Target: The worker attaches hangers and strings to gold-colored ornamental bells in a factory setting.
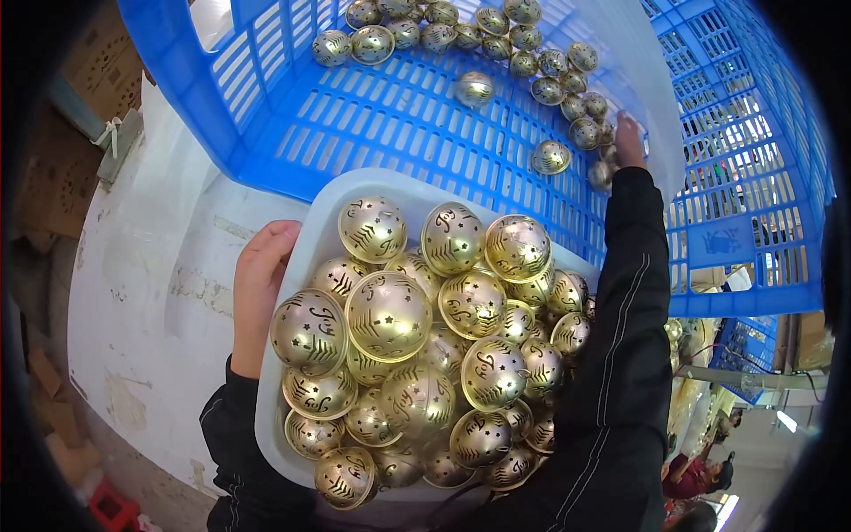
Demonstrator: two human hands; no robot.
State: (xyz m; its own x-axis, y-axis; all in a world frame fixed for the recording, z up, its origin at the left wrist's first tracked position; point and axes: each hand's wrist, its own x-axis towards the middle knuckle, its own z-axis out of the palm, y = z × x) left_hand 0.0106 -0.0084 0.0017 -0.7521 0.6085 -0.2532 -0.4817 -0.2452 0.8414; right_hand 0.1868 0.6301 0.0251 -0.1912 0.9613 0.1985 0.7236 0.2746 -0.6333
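Observation:
A white plastic tub (332, 197) heaped with gold ball ornaments (388, 316) stands in front of me, tilted in view. The balls carry dark star and leaf-like patterns. My left hand (259, 270) is closed at the tub's left rim, its fingers bent against the side. Past the tub, my right hand (630, 144) reaches into a blue slatted crate (324, 133), beside a cluster of gold balls (585, 133) along its right wall. Most of that hand's fingers are hidden or blurred. One ball (474, 89) in the crate looks smeared.
The crate lies beyond the tub on a worn white tabletop (142, 328). Another blue crate wall (722, 168) rises at the right. Cardboard boxes (102, 66) stand at the far left, a red container (113, 507) lower down. A person in a dark red top (687, 477) is at the lower right.

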